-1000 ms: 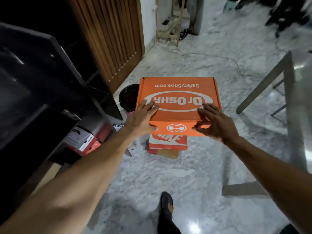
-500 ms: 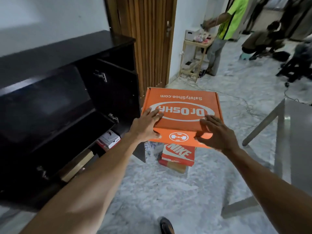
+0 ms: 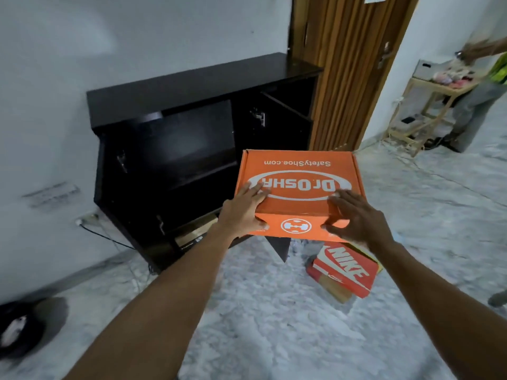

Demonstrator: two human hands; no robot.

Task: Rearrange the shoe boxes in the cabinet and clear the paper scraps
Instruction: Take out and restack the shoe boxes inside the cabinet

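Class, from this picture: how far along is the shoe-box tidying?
Done: cabinet open, one tan box on its bottom shelf. In hand: left hand and right hand hold the orange box. Left: shelving it and the red Nike box; paper scraps unclear.

A plain white wall [image 3: 137, 50] is running along the left, with a dark cabinet [image 3: 192, 83] standing against it, compartments open. A slatted wooden door [image 3: 343, 64] is standing just right of the cabinet. Grey-veined marble floor [image 3: 274, 325] is covering the room. At far right a light wooden rack [image 3: 419, 111] is holding what appear to be small items, too blurred to identify.
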